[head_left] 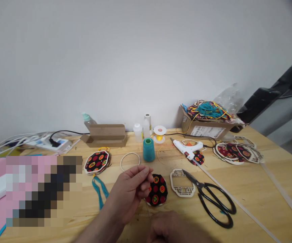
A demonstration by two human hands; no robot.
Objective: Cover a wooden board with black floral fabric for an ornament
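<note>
My left hand [132, 192] reaches in from the lower left, its thumb and forefinger pinched together. Its curled fingers close on the left edge of a black fabric piece with red and yellow dots [159, 190], which rests on the wooden table [249, 189]. My right hand [167, 226] is low at the bottom edge, blurred and curled, just below that piece; what it holds is hidden. A carved wooden frame [182, 183] lies right of the piece, with black scissors [215, 202] beside it.
Behind my hands stand a teal thread cone [148, 149], a wooden ring [130, 161], a yellow cord spool [159, 132] and small bottles [137, 132]. A white glue gun [186, 147], a stack of covered pieces [97, 162], cardboard boxes [206, 126] and long white strips [282, 194] lie around.
</note>
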